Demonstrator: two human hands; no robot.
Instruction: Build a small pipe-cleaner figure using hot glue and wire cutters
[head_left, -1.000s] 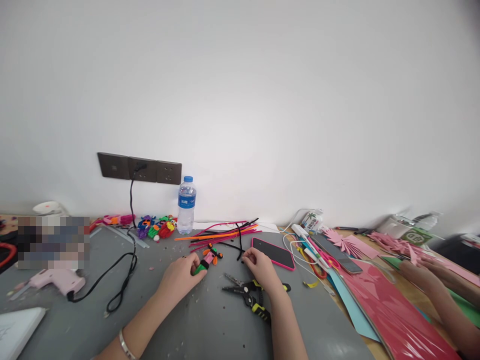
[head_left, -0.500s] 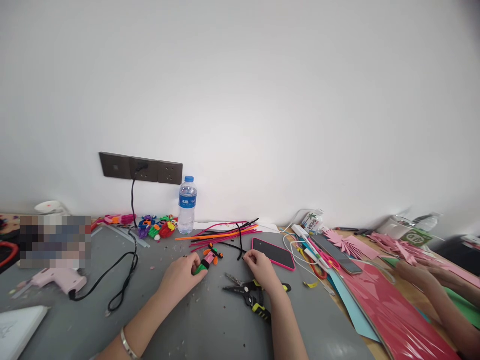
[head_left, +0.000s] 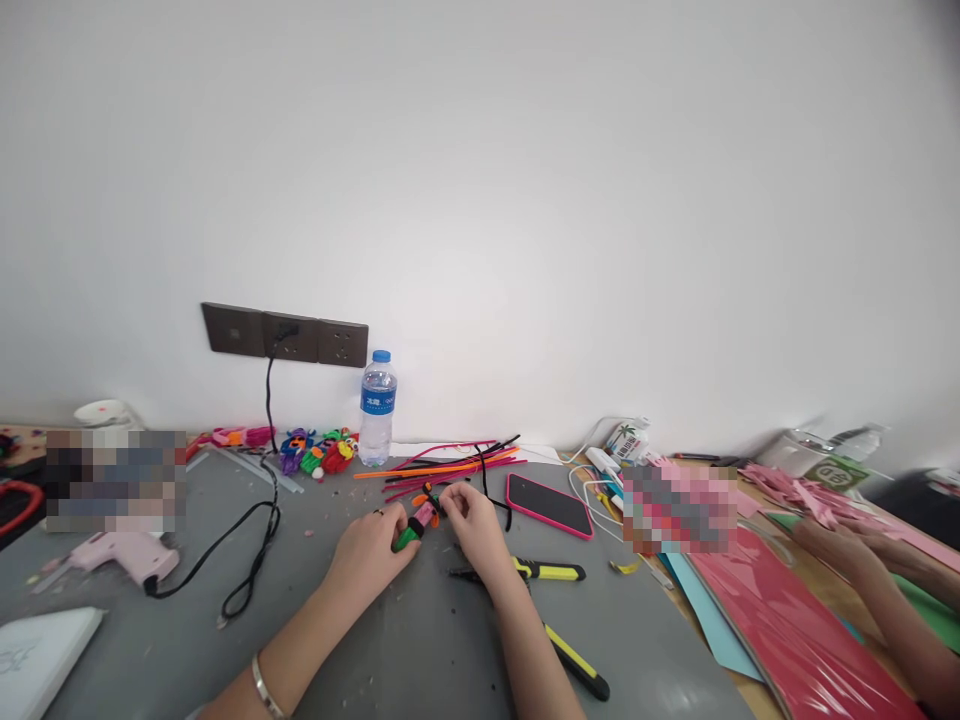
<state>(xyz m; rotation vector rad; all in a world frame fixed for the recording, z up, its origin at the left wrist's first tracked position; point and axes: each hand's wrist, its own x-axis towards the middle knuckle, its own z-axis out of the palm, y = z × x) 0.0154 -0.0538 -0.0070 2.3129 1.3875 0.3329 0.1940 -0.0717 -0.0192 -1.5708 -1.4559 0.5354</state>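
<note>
Head camera, looking down at a grey work mat (head_left: 420,650) against a white wall.

Near the centre, the left hand (head_left: 371,545) and right hand (head_left: 469,525) meet on a small pipe-cleaner figure (head_left: 420,519) in green, pink, orange and black. Its long axis runs from near-left to far-right. The left hand lies to its left, thumb and fingers pinched on the green near end. The right hand lies to its right, fingertips drawn together on the orange-and-black far end. Both hands touch the figure, so neither is nearer.

A thin black strand (head_left: 496,497) curls just beyond the right hand. Yellow-handled pliers (head_left: 551,572) lie under and right of the right wrist. A pink-cased phone (head_left: 549,505) sits further right, and loose pipe cleaners (head_left: 450,463) lie beyond the hands. A water bottle (head_left: 377,407) stands by the wall, and a pink glue gun (head_left: 124,553) lies far left. At the right edge, another person's hands (head_left: 832,545) rest on pink paper.
</note>
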